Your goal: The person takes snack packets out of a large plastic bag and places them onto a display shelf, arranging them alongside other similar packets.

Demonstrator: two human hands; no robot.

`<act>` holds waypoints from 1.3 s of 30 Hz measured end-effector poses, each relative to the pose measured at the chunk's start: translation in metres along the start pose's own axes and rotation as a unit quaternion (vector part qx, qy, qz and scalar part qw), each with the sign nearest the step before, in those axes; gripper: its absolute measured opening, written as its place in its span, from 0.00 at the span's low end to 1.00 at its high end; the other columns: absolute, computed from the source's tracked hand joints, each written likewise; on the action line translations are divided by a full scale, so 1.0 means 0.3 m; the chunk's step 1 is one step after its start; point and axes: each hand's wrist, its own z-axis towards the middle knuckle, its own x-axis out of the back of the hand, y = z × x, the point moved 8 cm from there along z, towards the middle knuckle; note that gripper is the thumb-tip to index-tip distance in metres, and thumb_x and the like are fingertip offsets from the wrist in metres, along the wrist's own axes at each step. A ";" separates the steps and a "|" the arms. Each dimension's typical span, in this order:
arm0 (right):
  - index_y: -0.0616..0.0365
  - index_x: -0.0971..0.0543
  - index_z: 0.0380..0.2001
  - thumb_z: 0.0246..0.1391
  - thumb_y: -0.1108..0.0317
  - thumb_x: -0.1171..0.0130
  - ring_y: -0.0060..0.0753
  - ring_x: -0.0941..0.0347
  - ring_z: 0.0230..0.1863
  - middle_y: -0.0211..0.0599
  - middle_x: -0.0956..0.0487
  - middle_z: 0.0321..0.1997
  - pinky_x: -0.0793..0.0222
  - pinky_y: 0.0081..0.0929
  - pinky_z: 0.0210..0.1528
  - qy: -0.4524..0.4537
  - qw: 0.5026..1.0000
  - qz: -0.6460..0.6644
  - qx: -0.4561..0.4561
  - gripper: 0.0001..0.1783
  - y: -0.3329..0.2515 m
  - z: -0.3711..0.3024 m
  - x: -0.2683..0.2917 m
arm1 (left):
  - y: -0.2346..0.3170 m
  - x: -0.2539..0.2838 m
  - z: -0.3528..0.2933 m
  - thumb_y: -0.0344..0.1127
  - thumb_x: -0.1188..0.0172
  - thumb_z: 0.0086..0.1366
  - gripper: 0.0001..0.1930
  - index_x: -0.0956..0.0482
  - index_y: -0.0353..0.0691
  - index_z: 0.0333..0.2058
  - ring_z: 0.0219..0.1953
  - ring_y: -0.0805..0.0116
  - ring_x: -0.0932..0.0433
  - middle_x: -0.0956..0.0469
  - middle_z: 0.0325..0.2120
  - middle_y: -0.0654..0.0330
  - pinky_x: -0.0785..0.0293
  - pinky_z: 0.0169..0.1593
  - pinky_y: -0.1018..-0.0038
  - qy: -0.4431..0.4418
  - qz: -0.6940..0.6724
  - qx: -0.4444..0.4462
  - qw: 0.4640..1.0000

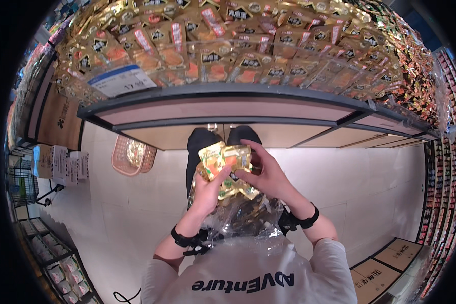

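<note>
My left hand [206, 191] and my right hand [266, 172] together grip a small stack of gold snack packets [224, 158] with orange pictures, held in front of my chest. Below the hands a clear plastic bag [243, 217] with more gold packets rests against my body. Both wrists wear black bands. Above the hands runs a display table [223, 96] heaped with many of the same gold packets [228, 45], with a clear front guard.
A white-and-blue price tag [121, 80] stands at the table's left front. A pink plastic basket [131, 156] holding a packet sits on the pale tiled floor to my left. Cardboard boxes [385, 266] lie at the lower right, shelves of goods line both sides.
</note>
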 end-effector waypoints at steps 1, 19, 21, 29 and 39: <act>0.55 0.29 0.62 0.58 0.73 0.34 0.19 0.26 0.39 0.33 0.22 0.45 0.26 0.20 0.40 0.000 0.999 -0.039 0.006 0.29 -0.012 -0.012 0.004 | -0.010 0.007 -0.020 0.30 0.36 0.66 0.15 0.22 0.34 0.50 0.41 0.76 0.21 0.18 0.42 0.63 0.23 0.43 0.76 -0.012 -0.015 0.030 0.999; 0.55 0.24 0.50 0.61 0.64 0.35 0.11 0.33 0.25 0.21 0.24 0.25 0.38 0.16 0.27 -0.041 0.991 -0.126 0.008 0.17 0.058 -0.024 0.003 | -0.085 0.065 -0.003 0.31 0.36 0.67 0.17 0.27 0.36 0.52 0.43 0.72 0.20 0.20 0.44 0.61 0.23 0.47 0.72 0.012 -0.043 0.005 0.999; 0.55 0.25 0.51 0.58 0.66 0.33 0.16 0.30 0.29 0.26 0.21 0.30 0.34 0.19 0.31 -0.049 0.994 -0.094 0.016 0.20 0.029 -0.029 0.003 | -0.069 0.062 -0.007 0.31 0.33 0.64 0.15 0.24 0.36 0.48 0.40 0.75 0.21 0.20 0.42 0.63 0.24 0.45 0.75 0.014 -0.032 -0.026 0.999; 0.50 0.24 0.56 0.47 0.73 0.26 0.22 0.24 0.46 0.28 0.24 0.56 0.25 0.20 0.42 -0.011 0.998 -0.056 0.029 0.31 -0.128 -0.002 0.136 | -0.124 0.111 0.005 0.31 0.35 0.66 0.19 0.29 0.38 0.52 0.42 0.73 0.21 0.21 0.43 0.62 0.23 0.45 0.72 0.022 -0.027 0.010 0.999; 0.75 0.43 0.66 0.46 0.52 0.23 0.39 0.23 0.48 0.60 0.27 0.55 0.23 0.33 0.48 0.376 0.873 -0.168 0.261 0.56 -1.255 0.428 0.927 | -0.099 0.064 0.010 0.33 0.38 0.67 0.11 0.26 0.40 0.46 0.34 0.72 0.20 0.20 0.35 0.62 0.21 0.37 0.73 0.023 -0.028 -0.007 0.999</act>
